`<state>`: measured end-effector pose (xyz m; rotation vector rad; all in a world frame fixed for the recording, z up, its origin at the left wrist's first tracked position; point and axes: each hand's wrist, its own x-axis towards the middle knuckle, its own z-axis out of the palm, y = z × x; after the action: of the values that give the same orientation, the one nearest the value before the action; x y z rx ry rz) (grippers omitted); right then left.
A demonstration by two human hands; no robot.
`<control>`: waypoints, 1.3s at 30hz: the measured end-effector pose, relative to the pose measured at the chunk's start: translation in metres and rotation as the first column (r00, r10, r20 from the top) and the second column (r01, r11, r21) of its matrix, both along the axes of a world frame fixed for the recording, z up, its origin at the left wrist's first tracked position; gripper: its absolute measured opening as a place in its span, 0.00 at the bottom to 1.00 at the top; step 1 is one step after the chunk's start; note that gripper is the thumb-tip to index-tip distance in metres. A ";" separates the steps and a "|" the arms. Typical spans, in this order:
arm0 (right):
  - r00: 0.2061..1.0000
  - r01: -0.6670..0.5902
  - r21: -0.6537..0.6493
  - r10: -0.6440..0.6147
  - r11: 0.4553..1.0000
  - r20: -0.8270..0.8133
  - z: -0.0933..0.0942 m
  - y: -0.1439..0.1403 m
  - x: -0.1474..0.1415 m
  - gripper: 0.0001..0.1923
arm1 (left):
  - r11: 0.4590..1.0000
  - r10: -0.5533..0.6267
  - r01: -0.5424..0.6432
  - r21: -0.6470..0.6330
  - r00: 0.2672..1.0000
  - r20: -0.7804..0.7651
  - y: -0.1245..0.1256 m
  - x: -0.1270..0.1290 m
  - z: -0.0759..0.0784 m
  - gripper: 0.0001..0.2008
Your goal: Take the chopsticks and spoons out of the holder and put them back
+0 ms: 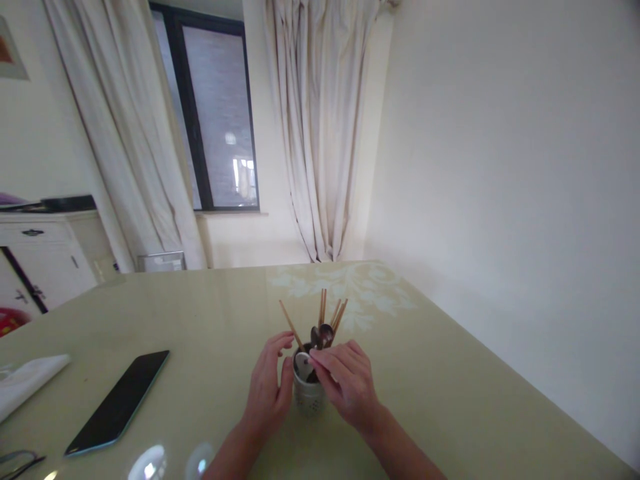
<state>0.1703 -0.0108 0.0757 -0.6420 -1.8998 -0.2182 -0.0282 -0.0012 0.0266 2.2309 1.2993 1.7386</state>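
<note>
Table (215, 320): pale green, shiny, leafy pattern at far end. Phone (119, 403) flat on it, screen dark, well off to the left, probably just set down out of the way. Left hand (270, 383): fingers curved and spread, thumb apart, no hold seen; cupped just beside the cup's left side, likely to steady or guard it. Right hand (350, 383): thumb and forefinger nearly together over the rim, at the edge of the white piece; can't tell if they grip it. Cup (309, 400): upright between the hands, near the table's front, probably for easy reach. Chopsticks (336, 315) stand in it, fanned to the right; one chopstick (289, 320) leans left, by the left fingers. Dark spoons (326, 335) bowls up, handles likely down. White piece (302, 365) inside the rim, maybe a spoon. No brand or writing readable.
</note>
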 end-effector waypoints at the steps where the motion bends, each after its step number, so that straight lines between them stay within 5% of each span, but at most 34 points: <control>1: 0.999 -0.008 -0.009 0.007 1.000 -0.039 0.000 0.000 0.001 0.09 | 1.000 -0.006 0.006 -0.006 1.000 -0.002 0.000 0.000 -0.001 0.15; 4: 0.953 0.009 -0.093 -0.037 0.996 -0.301 -0.002 0.004 0.002 0.05 | 0.999 -0.039 0.039 -0.018 0.999 -0.021 -0.002 0.001 -0.003 0.16; 6: 0.855 0.022 -0.234 -0.139 0.972 -0.500 -0.004 0.010 0.003 0.01 | 0.998 -0.057 0.056 -0.037 0.998 -0.026 -0.004 0.002 -0.003 0.18; 10: 0.704 -0.156 -0.490 -0.251 0.858 -0.664 -0.009 0.025 0.005 0.16 | 0.989 -0.085 0.083 -0.122 0.996 -0.006 -0.006 0.004 -0.001 0.25; 14: 0.750 -0.312 -0.563 -0.165 0.765 -0.640 -0.015 0.032 0.005 0.18 | 0.972 -0.167 0.166 -0.169 0.986 0.006 -0.006 0.004 -0.003 0.26; 20: 0.775 -0.402 -0.559 -0.055 0.725 -0.629 -0.016 0.030 -0.001 0.18 | 0.954 -0.241 0.243 -0.178 0.970 0.033 -0.003 0.004 -0.005 0.27; 28: 0.843 -0.339 -0.614 -0.059 0.713 -0.535 -0.016 0.027 -0.003 0.20 | 0.938 -0.277 0.274 -0.210 0.961 0.018 -0.007 0.007 -0.004 0.28; 39: 0.779 -0.419 -0.624 -0.092 0.660 -0.620 -0.021 0.028 -0.008 0.17 | 0.943 -0.294 0.296 -0.151 0.955 0.031 -0.011 0.008 0.006 0.28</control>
<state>0.1625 0.0169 0.0546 -0.9162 -1.3230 0.8738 -0.0199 -0.0122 0.0323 2.1927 0.9951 1.4870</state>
